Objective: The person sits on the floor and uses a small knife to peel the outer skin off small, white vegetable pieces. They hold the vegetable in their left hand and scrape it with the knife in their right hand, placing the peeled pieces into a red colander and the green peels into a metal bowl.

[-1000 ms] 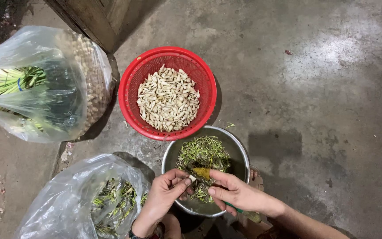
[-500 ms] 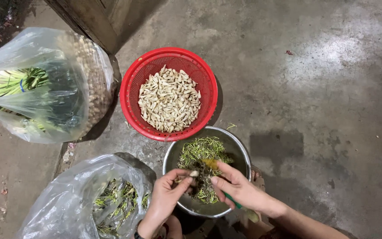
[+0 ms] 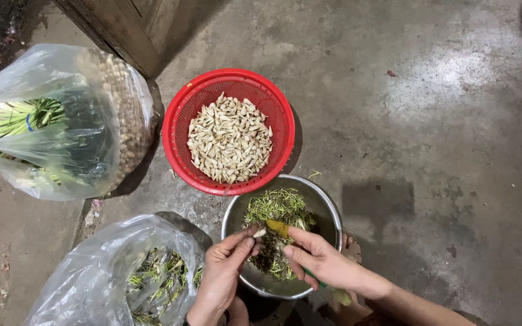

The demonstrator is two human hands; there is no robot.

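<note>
A: What's seen far left?

B: A clear plastic bag (image 3: 61,127) w/ green stalks inside, bundled, lying on the concrete floor (image 3: 442,151). Thin crinkled film, bulging. A 2nd clear bag (image 3: 86,284) is seen lower left, mouth open, green scraps inside, edge just beside the left wrist.

A: Left hand?

B: The left hand (image 3: 222,274) is held over the near-left rim of the steel bowl (image 3: 327,208). Thumb & forefinger are pinched together on a small pale bulb (image 3: 260,232); other fingers curled in loosely.

A: The bulb's spot?

B: Above the bowl's inside, between the 2 hands, just above the green trimmings (image 3: 279,208).

A: Right hand?

B: The right hand (image 3: 324,262) is seen over the bowl's near-right part. Fingers are closed round a small knife (image 3: 277,227) w/ a yellowish blade part near the bulb; a bit of green handle shows under the palm. Blade edge itself can't be made out.

A: Bowl & basket?

B: Bowl: round, shiny metal, stringy green trimmings heaped inside. The red plastic basket (image 3: 179,121) is set just behind it, rims touching or nearly so, can't be told. Round, mesh-walled, holding a heap of pale peeled pieces (image 3: 229,139).

A: Room to move?

B: Bags crowd the left. To the right, bare grey concrete, worn & patchy, is left open.
</note>
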